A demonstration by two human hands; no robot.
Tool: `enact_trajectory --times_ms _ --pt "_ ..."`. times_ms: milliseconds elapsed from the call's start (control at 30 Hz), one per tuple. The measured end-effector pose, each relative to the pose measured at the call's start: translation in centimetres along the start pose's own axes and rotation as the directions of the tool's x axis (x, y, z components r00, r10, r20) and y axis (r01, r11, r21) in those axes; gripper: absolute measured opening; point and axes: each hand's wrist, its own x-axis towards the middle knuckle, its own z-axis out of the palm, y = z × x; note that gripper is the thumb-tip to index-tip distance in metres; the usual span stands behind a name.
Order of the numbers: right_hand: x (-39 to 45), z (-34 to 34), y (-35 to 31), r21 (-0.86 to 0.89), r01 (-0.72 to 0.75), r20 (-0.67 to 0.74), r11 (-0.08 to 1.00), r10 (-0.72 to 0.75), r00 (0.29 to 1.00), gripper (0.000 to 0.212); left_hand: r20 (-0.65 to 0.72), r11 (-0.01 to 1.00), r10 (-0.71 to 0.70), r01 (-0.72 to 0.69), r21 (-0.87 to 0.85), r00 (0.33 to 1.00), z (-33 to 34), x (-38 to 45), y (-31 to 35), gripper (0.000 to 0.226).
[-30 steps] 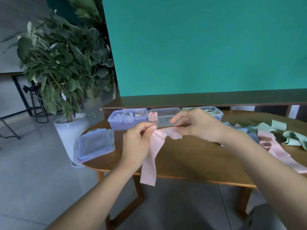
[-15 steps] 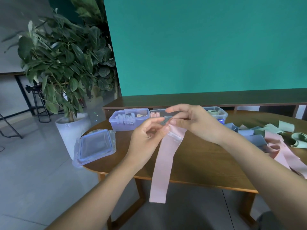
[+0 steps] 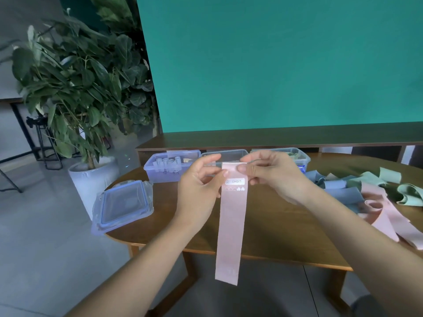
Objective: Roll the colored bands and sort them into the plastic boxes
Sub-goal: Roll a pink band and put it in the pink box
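Observation:
A flat pink band [image 3: 231, 225] hangs straight down in front of the table, with a white label reading LIGHT near its top. My left hand [image 3: 199, 188] pinches its top left corner. My right hand [image 3: 272, 177] pinches the top right corner. Behind the hands stand three clear plastic boxes in a row: the left box [image 3: 169, 168] holds several pale rolled bands, the middle box [image 3: 225, 154] is mostly hidden by my hands, and the right box [image 3: 297, 156] holds greenish bands. Loose blue, green and pink bands [image 3: 366, 193] lie heaped on the table at the right.
A clear lid with a blue rim [image 3: 123, 204] lies on the left end of the wooden table [image 3: 286, 227]. A potted plant [image 3: 75, 92] in a white pot stands on the floor to the left. A low wooden shelf [image 3: 274, 138] and a green wall are behind.
The pink band was bunched between my hands; it now hangs flat and full length, label facing me. Both hands shifted to its top corners.

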Motion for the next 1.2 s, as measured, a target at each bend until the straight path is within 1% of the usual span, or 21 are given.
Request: enact_trajectory --times_ms 100,233,333,500,667,767,867,933,1000,1133,1200 --pt "0.9 0.2 2.1 -0.017 -0.047 0.001 0.999 0.047 0.999 0.026 0.02 0.998 0.009 -0.011 0.063 1.0 0.1 0.9 -1.7 0.037" --pt "2.8 0.4 4.8 -0.094 -0.088 0.025 0.992 0.091 0.996 0.016 0.024 0.992 -0.007 0.004 0.128 1.0 0.3 2.7 -4.7 0.019" --pt "4.6 0.6 6.9 -0.117 -0.113 0.042 0.987 0.119 0.992 0.017 0.007 0.986 -0.052 0.051 0.161 0.999 0.6 4.3 -7.5 0.012" --pt "7.8 0.3 10.1 -0.151 -0.164 0.084 0.975 0.178 0.98 0.024 0.002 0.968 -0.113 0.109 0.227 0.994 1.1 7.1 -12.1 0.012" --pt "10.6 0.5 13.1 -0.18 -0.181 0.074 0.967 0.196 0.978 0.021 0.025 0.943 -0.147 0.133 0.306 0.989 1.2 9.5 -16.1 0.011" --pt "12.0 0.6 14.6 -0.173 -0.19 0.088 0.966 0.208 0.974 0.018 0.022 0.937 -0.176 0.16 0.312 0.984 1.1 11.0 -18.2 0.011" --pt "13.2 0.7 15.9 -0.203 -0.207 0.056 0.957 0.222 0.973 0.018 0.015 0.93 -0.225 0.21 0.301 0.974 1.2 12.4 -19.7 0.01" --pt "14.1 0.8 16.6 -0.192 -0.218 0.033 0.957 0.229 0.973 0.018 0.012 0.926 -0.257 0.242 0.291 0.966 1.4 13.2 -20.3 0.01" --pt "14.9 1.0 17.3 -0.194 -0.236 -0.004 0.952 0.24 0.971 0.017 0.006 0.921 -0.265 0.251 0.296 0.964 1.6 14.0 -21.0 0.011" --pt "15.9 1.4 18.5 -0.354 -0.285 -0.155 0.891 0.244 0.957 0.01 0.02 0.901 -0.267 0.242 0.36 0.964 2.1 14.8 -21.9 0.012" --pt "15.8 1.6 18.7 -0.402 -0.292 -0.194 0.868 0.231 0.953 0.015 0.034 0.882 -0.267 0.23 0.411 0.963 2.1 14.8 -22.1 0.014"
